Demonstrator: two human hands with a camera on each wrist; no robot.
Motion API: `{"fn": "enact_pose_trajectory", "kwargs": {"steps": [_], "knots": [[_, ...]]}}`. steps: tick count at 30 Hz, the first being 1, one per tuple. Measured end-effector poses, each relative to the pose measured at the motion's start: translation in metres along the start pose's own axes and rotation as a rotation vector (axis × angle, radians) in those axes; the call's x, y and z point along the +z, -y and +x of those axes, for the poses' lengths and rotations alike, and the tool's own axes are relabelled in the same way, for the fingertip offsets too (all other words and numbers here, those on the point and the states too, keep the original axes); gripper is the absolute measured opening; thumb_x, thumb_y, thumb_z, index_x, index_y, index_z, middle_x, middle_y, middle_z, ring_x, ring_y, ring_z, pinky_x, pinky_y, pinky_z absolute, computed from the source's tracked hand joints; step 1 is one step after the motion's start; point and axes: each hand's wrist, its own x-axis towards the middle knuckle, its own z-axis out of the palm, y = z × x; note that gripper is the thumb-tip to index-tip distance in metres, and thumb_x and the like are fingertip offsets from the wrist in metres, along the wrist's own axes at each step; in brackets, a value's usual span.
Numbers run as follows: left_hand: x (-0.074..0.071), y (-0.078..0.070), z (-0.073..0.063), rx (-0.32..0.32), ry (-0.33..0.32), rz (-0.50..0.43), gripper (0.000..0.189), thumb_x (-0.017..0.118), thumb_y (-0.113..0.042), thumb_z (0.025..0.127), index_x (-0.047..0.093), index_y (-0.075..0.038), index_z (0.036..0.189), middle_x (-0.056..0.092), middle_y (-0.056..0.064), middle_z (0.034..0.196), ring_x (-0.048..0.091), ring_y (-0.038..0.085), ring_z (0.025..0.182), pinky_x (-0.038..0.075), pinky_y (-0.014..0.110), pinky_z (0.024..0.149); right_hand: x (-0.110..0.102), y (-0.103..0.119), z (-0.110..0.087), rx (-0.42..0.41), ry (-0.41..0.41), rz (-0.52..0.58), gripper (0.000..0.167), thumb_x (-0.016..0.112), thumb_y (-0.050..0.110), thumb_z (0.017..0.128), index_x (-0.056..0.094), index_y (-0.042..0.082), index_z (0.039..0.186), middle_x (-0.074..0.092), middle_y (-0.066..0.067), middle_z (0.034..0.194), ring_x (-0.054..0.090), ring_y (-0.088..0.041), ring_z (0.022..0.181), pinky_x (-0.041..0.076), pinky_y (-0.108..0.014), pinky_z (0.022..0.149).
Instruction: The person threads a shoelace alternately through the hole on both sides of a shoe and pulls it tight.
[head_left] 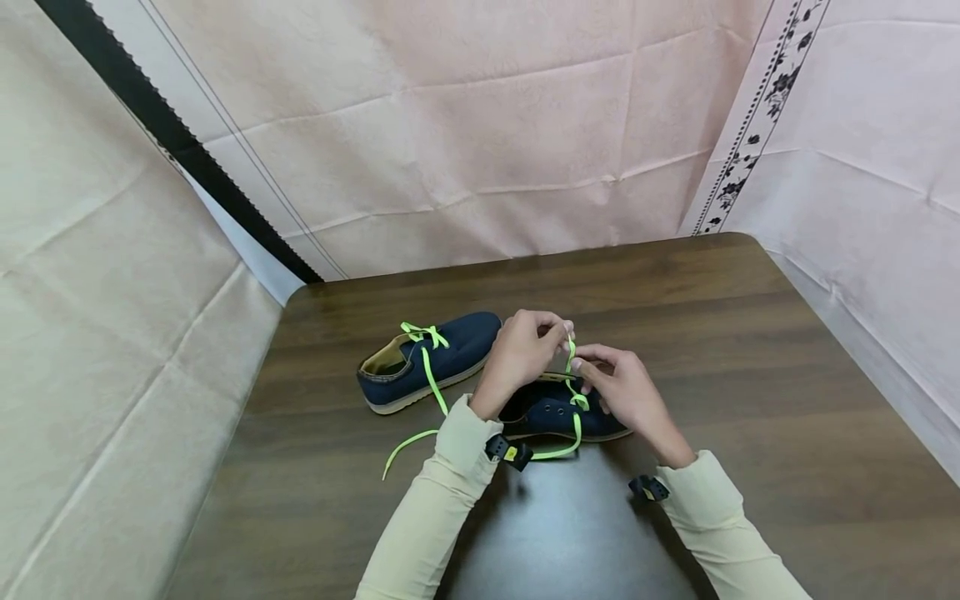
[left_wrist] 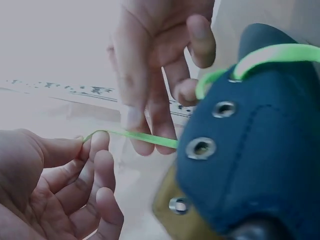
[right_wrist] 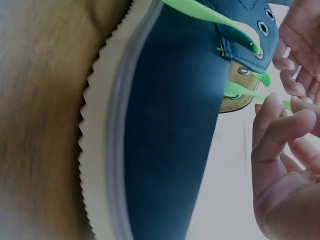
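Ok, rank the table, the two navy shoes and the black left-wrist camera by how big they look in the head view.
1. Wood-grain table
2. Left-side navy lace-up shoe and right-side navy lace-up shoe: not ranked, as the right-side one is partly hidden
3. Black left-wrist camera

Resting upright on the dark-brown, wood-grained tabletop (head_left: 750,333), a navy-blue, low-cut lace-up shoe (head_left: 555,423) with a thick cream sole (right_wrist: 102,130), serrated along its edge. In the head view, toe to the right and heel partly covered. Round silver metal eyelets (left_wrist: 201,148) in a row on the navy flap, the upper two bare; tan lining (left_wrist: 185,225) on the opposite flap. Threaded through the foremost hole, a flat neon-green lace (left_wrist: 280,52), untied: one half draped down the near side onto the tabletop, the other drawn up above the opening, pinched and nearly straight.
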Motion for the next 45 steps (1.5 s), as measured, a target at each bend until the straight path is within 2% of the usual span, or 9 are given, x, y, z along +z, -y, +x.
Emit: {"fn": "enact_pose_trajectory", "kwargs": {"steps": [6,12,18,21,24,26,30,35,45], "knots": [[-0.004,-0.009,-0.004,0.06,-0.037,-0.03,0.029,0.06,-0.037,0.11,0.079,-0.019,0.098,0.072,-0.003,0.082,0.043,0.017,0.051,0.033,0.028,0.047,0.0,0.005,0.004,-0.076,-0.039,-0.06,0.019,0.066,0.016,0.106,0.077,0.003,0.114,0.07,-0.013,0.081,0.055,-0.019,0.051,0.047,-0.031,0.046],[-0.003,0.001,-0.007,0.078,-0.055,-0.077,0.032,0.058,-0.039,0.11,0.079,-0.015,0.11,0.076,-0.003,0.094,0.052,0.016,0.059,0.04,0.03,0.055,0.0,0.012,0.005,-0.106,-0.103,-0.072,0.016,0.068,0.017,0.105,0.078,0.006,0.11,0.069,-0.009,0.076,0.055,-0.017,0.051,0.048,-0.03,0.046],[-0.002,0.018,-0.012,0.065,0.051,-0.007,0.03,0.055,-0.033,0.112,0.078,-0.015,0.118,0.074,-0.003,0.093,0.038,0.017,0.048,0.038,0.03,0.054,-0.002,0.021,0.004,-0.148,-0.178,-0.068,0.014,0.071,0.016,0.103,0.079,0.005,0.107,0.071,-0.009,0.076,0.063,-0.026,0.058,0.047,-0.029,0.046],[0.001,0.025,-0.013,0.076,0.107,0.055,0.025,0.059,-0.028,0.111,0.079,-0.014,0.118,0.076,-0.001,0.098,0.054,0.011,0.062,0.048,0.028,0.065,-0.005,0.028,0.004,-0.155,-0.2,-0.067,0.014,0.071,0.017,0.103,0.08,0.007,0.107,0.072,-0.009,0.076,0.067,-0.03,0.064,0.048,-0.027,0.048],[0.003,0.028,-0.014,0.079,0.148,0.096,0.022,0.065,-0.025,0.108,0.08,-0.013,0.118,0.077,-0.003,0.104,0.067,0.006,0.084,0.055,0.026,0.078,-0.008,0.035,0.004,-0.165,-0.214,-0.078,0.014,0.071,0.017,0.103,0.081,0.008,0.107,0.071,-0.009,0.074,0.067,-0.024,0.064,0.047,-0.027,0.05],[0.006,0.029,-0.014,0.077,0.16,0.115,0.02,0.068,-0.025,0.106,0.08,-0.013,0.117,0.078,-0.004,0.103,0.07,0.005,0.089,0.056,0.026,0.08,-0.009,0.04,0.004,-0.177,-0.223,-0.091,0.014,0.071,0.017,0.103,0.081,0.009,0.107,0.071,-0.009,0.073,0.065,-0.018,0.063,0.045,-0.027,0.05],[0.009,0.029,-0.013,0.088,0.144,0.146,0.017,0.072,-0.023,0.103,0.082,-0.013,0.113,0.078,-0.006,0.098,0.07,0.003,0.085,0.056,0.023,0.078,-0.012,0.05,0.005,-0.192,-0.231,-0.097,0.015,0.071,0.021,0.103,0.081,0.011,0.107,0.071,-0.005,0.073,0.064,-0.012,0.063,0.042,-0.027,0.05],[0.011,0.027,-0.012,0.106,0.115,0.157,0.013,0.076,-0.021,0.1,0.083,-0.014,0.108,0.078,-0.006,0.094,0.068,0.001,0.078,0.055,0.021,0.072,-0.014,0.059,0.006,-0.198,-0.23,-0.109,0.018,0.072,0.025,0.103,0.082,0.011,0.106,0.07,-0.003,0.071,0.064,-0.013,0.064,0.041,-0.027,0.051],[0.013,0.027,-0.01,0.109,0.072,0.146,0.011,0.072,-0.019,0.103,0.082,-0.015,0.104,0.074,-0.01,0.087,0.064,0.004,0.075,0.052,0.022,0.07,-0.017,0.065,0.007,-0.221,-0.265,-0.091,0.014,0.073,0.022,0.102,0.083,0.012,0.104,0.07,-0.004,0.07,0.063,-0.012,0.061,0.035,-0.026,0.047]]}}
